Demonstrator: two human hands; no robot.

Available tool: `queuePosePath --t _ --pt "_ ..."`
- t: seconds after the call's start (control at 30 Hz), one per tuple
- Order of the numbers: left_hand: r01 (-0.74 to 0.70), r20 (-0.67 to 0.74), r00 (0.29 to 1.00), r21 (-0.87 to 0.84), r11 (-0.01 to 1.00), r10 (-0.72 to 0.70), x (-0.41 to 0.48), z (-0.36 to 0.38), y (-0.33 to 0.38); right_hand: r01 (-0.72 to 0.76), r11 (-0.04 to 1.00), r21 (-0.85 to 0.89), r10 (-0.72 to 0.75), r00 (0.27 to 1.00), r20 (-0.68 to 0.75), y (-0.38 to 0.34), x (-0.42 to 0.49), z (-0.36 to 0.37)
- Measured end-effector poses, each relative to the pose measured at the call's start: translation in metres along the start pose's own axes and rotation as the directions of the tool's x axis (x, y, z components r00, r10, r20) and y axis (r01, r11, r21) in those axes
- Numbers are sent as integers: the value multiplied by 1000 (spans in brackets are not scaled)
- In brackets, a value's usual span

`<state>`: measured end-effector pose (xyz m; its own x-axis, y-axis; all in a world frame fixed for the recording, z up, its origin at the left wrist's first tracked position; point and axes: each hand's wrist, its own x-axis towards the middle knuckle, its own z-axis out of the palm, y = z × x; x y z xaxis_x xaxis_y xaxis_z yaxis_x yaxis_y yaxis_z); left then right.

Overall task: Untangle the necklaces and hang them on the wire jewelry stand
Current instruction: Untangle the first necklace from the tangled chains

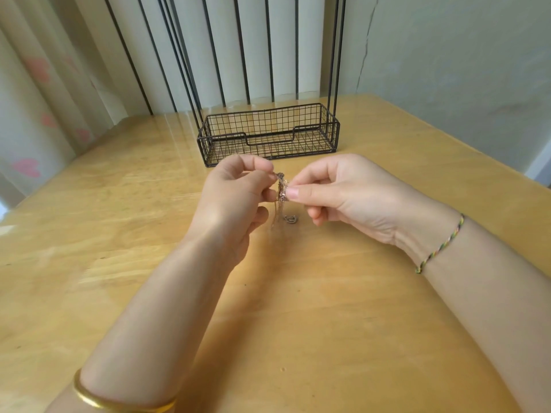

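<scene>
- Two hands meet in the middle of the frame over the wooden table (119,234): the left hand (238,198) and the right hand (337,192), with the necklaces (281,186) bunched between them.
- Judged from this, the step in hand is the untangling; nothing hangs on the wire jewelry stand (205,150), which sits on the table at upper centre, its uprights running out of the top of the frame.
- The left hand pinches the top of the knot between thumb and forefinger, its other fingers curled below.
- The right hand pinches the same clump from the other side, its thumb tip (293,192) pressed onto the chains; neither hand has any opening to spare.
- Fine strands trail down from the knot toward the table, and a small pendant (289,219) shows just below the hands; whether it rests on the wood cannot be told.
- The next move probably calls for a gentle, small pull apart to loosen one strand, since thin chains tighten if yanked.
</scene>
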<state>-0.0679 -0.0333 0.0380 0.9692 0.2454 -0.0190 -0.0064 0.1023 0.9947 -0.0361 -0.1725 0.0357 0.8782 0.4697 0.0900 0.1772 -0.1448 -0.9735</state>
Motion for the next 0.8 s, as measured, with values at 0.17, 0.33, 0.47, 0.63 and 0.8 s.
queuePosePath --t 0.17,0.33,0.47,0.63,0.8 --pt "1 50 999 133 991 -8 1 -2 0 -16 1000 21 18 996 -90 0 1 -6" --pt "-25 161 987 208 978 -9 -1 -3 3 -34 989 141 56 986 -157 1 2 -7" --pt "-139 179 980 307 941 87 -4 -2 0 -20 989 145 42 988 -151 0 2 -5" --pt "-201 136 976 283 938 168 -2 -2 0 -56 978 199 77 992 -96 -1 1 -5" --pt "-120 90 990 181 976 105 -2 -4 1 -78 990 119 89 993 -82 -2 0 -6"
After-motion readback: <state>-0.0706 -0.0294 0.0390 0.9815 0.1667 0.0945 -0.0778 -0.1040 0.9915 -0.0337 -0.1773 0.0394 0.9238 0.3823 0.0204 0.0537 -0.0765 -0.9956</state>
